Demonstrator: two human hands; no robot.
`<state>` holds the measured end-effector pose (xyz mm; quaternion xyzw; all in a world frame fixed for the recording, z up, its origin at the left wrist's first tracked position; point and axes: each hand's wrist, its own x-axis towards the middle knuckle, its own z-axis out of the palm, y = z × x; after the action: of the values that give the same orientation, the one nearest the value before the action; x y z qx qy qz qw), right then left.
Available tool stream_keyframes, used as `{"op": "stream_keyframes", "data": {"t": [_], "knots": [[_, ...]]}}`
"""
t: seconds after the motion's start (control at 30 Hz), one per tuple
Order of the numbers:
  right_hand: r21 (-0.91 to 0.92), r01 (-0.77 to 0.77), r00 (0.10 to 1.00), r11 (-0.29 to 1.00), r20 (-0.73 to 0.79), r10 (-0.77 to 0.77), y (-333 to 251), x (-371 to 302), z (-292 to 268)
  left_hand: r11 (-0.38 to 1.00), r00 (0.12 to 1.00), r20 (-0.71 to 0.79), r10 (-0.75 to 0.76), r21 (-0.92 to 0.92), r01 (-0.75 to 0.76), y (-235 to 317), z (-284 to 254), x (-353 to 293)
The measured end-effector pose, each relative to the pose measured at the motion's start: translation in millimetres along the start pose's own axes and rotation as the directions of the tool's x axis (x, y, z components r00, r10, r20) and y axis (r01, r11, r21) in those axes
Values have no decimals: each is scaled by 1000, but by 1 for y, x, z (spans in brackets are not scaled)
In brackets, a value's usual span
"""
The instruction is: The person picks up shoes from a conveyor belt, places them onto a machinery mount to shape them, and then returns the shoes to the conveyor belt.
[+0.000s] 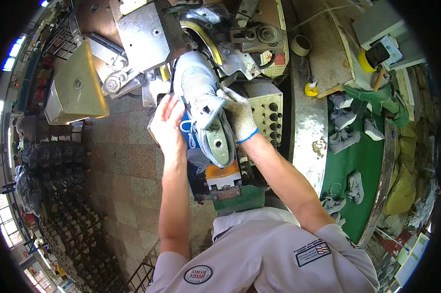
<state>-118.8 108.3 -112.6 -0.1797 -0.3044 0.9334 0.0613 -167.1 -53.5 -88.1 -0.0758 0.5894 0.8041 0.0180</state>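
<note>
A light grey mesh shoe upper (pixel 196 80) on a green last (pixel 219 146) lies in front of me, toe pointing away between the metal jaws of a shoe machine (pixel 145 31). White laces hang loose at its left side. My left hand (pixel 169 127) is bare, its fingers stretched out and apart along the shoe's left side; whether they touch it I cannot tell. In a white knitted glove with a blue cuff, my right hand (pixel 239 115) grips the right side near the collar. Some of its fingers are hidden.
A control panel (pixel 264 110) with black knobs sits right of the shoe. Farther right, a green conveyor belt (pixel 342 163) carries several grey shoes (pixel 342 139). A tape roll (pixel 301 45) lies on the bench. Racks of shoes (pixel 59 195) stand at left; a yellowish guard (pixel 79 85) juts out nearby.
</note>
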Motion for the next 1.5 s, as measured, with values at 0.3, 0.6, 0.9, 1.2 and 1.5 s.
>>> {"op": "stream_keyframes", "data": {"t": [0.3, 0.6, 0.9, 1.2, 1.5], "knots": [[-210, 67, 995, 975, -53, -80, 16, 6, -18, 909, 928, 191, -319, -214, 357, -52, 1, -29], [-59, 66, 991, 996, -114, -72, 30, 7, -14, 890, 912, 176, -370, -215, 402, -58, -2, -14], [-326, 137, 975, 936, -125, -186, 45, 12, -32, 994, 966, 233, -110, 5, 112, -81, -12, -6], [-361, 157, 981, 919, -51, -188, 34, 4, -22, 1000, 963, 270, -3, -17, 8, -82, -17, -6], [-284, 144, 975, 948, -121, -185, -31, -131, -180, 616, 933, -224, -281, 703, 354, -227, -179, -147]]}}
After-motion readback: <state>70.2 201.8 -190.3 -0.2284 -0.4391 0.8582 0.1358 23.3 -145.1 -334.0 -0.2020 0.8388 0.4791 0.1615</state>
